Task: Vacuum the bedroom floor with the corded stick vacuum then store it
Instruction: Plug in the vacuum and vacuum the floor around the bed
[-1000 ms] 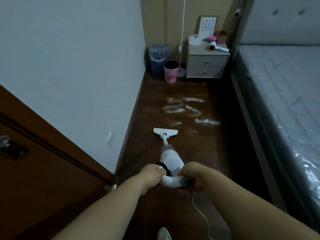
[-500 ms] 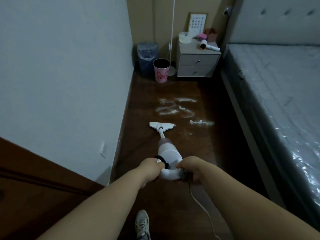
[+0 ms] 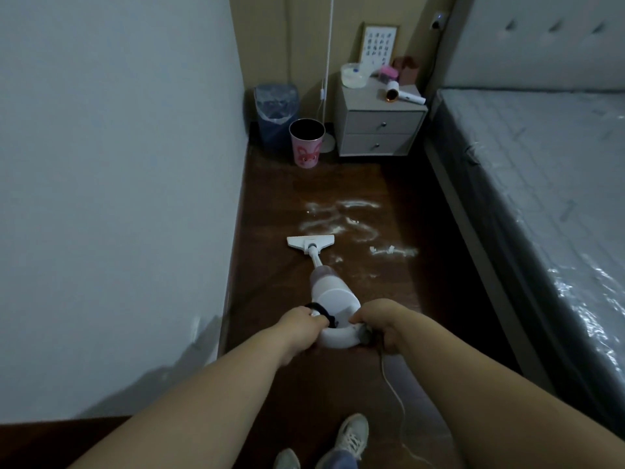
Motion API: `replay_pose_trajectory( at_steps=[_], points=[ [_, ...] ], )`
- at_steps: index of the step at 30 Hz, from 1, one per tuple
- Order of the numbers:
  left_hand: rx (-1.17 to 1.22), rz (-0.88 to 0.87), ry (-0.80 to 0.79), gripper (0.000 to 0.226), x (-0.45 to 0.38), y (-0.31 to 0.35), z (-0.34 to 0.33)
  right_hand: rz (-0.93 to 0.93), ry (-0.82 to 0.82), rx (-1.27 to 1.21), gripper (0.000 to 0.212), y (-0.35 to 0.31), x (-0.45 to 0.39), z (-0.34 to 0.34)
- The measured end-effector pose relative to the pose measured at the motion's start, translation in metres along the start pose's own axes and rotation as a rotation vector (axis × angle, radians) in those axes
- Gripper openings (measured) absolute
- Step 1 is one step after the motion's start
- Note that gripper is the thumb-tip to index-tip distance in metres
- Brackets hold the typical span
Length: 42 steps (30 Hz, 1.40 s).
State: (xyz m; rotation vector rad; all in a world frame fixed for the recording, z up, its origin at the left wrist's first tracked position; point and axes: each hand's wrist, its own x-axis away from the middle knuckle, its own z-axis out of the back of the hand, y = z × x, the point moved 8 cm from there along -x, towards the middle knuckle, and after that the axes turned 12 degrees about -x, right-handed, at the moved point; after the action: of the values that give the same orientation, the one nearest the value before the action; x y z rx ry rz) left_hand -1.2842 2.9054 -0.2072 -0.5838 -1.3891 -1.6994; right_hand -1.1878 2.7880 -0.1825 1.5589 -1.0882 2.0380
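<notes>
Vacuum head nearer powder, both grips clasping handle, dark wood floor

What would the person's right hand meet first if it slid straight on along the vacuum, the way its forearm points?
The right hand grips the handle loop; straight ahead it would likely meet the vacuum's white body almost at once. Depth is hard to judge from one view.
</notes>
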Motion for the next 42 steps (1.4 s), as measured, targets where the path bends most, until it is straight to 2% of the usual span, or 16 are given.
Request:
replay_pose_trajectory(
  at_steps=[6,12,18,24,28,32,39,42],
  points=[
    [-0.008,-0.005,0.075,0.032,-0.029,0.04,0.027,0.03,-0.067,0.047,0.016,-0.055,-0.016,0.006],
    [-0.036,-0.014,0.165,0.031,-0.062,0.087,0.048,0.072,-0.088,0.042,0.015,-0.111,-0.034,0.021],
    [-0.081,-0.022,0.147,0.036,-0.094,0.109,0.073,0.039,-0.087,0.062,0.008,-0.15,-0.047,0.016],
    [-0.124,-0.043,0.115,0.035,-0.143,0.134,0.121,0.085,-0.034,0.007,0.026,-0.206,-0.082,-0.002],
    [-0.114,-0.059,0.094,0.038,-0.168,0.149,0.155,0.057,-0.019,0.01,0.014,-0.24,-0.096,-0.018],
    [-0.151,-0.073,0.08,0.037,-0.195,0.163,0.188,0.064,0.012,-0.023,0.018,-0.274,-0.11,-0.032],
    [-0.134,-0.058,0.037,0.048,-0.221,0.172,0.208,0.056,0.039,-0.027,0.027,-0.3,-0.127,-0.042],
    [-0.106,-0.036,-0.008,0.044,-0.218,0.17,0.202,0.04,0.031,-0.017,0.032,-0.293,-0.126,-0.041]
  ],
)
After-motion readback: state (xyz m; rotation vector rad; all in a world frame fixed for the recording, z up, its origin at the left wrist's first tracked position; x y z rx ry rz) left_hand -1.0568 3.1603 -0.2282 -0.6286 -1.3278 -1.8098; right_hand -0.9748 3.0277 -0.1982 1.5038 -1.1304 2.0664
